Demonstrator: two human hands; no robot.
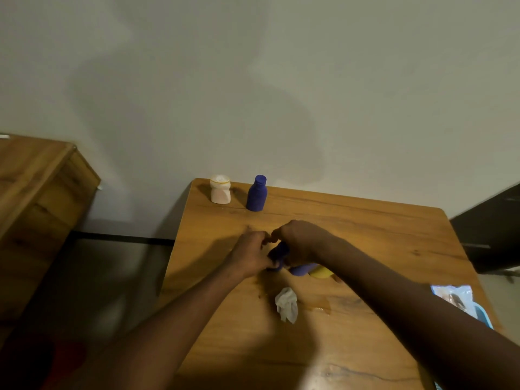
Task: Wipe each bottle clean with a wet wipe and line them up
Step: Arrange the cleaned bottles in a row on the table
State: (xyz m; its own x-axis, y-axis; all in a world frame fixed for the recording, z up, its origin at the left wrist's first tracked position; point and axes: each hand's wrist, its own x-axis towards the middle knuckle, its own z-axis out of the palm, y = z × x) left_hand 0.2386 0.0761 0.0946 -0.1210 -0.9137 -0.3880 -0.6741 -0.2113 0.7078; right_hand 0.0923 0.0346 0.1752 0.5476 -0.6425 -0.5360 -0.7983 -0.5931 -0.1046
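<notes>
Two items stand upright side by side at the table's (365,220) far edge: a white bottle (220,190) and a tall blue bottle (256,194), near but apart. They appear to be the start of the row. At mid-table the left hand (251,253) and right hand (301,243) meet, fingers of both curled around a dark blue bottle (278,250) held between them. The crumpled wipe (287,304) lies loose on the table nearer the person, in neither hand. Whether this bottle is already wiped cannot be told. A further blue item (302,268) and a yellow item (320,272), partly hidden by the right wrist, seemingly remain. A wipe packet (453,296) sits at the right edge. Judged under halfway.
</notes>
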